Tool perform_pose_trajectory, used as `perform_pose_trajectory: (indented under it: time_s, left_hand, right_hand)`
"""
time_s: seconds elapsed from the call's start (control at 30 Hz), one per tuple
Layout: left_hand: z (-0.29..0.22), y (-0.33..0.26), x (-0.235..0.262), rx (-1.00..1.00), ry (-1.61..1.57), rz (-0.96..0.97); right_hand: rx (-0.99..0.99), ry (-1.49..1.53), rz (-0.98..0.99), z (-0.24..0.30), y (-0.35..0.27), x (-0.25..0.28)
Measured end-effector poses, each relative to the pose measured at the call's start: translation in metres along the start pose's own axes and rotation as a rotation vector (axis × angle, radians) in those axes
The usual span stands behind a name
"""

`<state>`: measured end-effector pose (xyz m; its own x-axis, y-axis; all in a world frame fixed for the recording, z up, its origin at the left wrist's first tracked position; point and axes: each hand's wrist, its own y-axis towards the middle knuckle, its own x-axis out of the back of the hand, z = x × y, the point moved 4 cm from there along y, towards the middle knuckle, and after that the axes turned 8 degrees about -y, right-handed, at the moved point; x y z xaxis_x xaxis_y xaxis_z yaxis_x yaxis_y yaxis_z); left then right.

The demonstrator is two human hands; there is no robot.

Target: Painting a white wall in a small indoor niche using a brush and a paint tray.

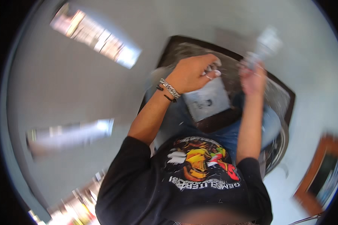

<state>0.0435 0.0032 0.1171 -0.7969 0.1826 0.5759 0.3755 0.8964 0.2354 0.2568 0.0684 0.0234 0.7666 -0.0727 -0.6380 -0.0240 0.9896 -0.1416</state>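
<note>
My left hand (197, 73) is over the near left part of a small dark-edged table, its fingers curled in and closed. White smears show on the fingertips, and whatever they may pinch is hidden. Just below it lies a white flat sheet or packet (207, 100) with dark marks, near the table's front edge. To the right, my right hand (254, 77) is raised and closed around a whitish, see-through thing (268, 43) that sticks up past the table's far edge. Motion smears this thing, so its kind cannot be made out.
The table (278, 92) has a worn grey top and a dark rim. My legs in blue jeans (264, 123) are under and before it. A round-edged chair part (281, 150) shows at the right, a wooden-framed piece (315, 172) farther right. Bright openings (97, 35) cut the grey wall.
</note>
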Motion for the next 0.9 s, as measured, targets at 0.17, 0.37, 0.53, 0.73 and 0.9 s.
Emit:
perform_pose_trajectory:
  time_s: [0.17,0.37,0.53,0.73,0.9]
  left_hand:
    - [0.038,-0.209,0.056,0.333,-0.193,-0.314]
    - [0.117,-0.542,-0.096,1.242,0.086,-0.223]
    - [0.114,-0.676,-0.25,1.885,-0.289,-0.178]
    - [0.121,-0.599,-0.279,1.668,-0.334,-0.459]
    - [0.166,-0.471,-0.115,0.78,-0.075,-1.208]
  right_hand:
    - [-0.067,-0.223,-0.327,-0.012,0.031,0.093]
    - [-0.02,-0.383,-0.316,-0.043,0.016,0.046]
    - [0.077,-0.553,-0.204,-0.025,0.007,0.027]
    - [0.146,-0.49,-0.182,0.027,0.012,0.012]
    - [-0.03,-0.053,0.383,0.021,-0.033,-0.046]
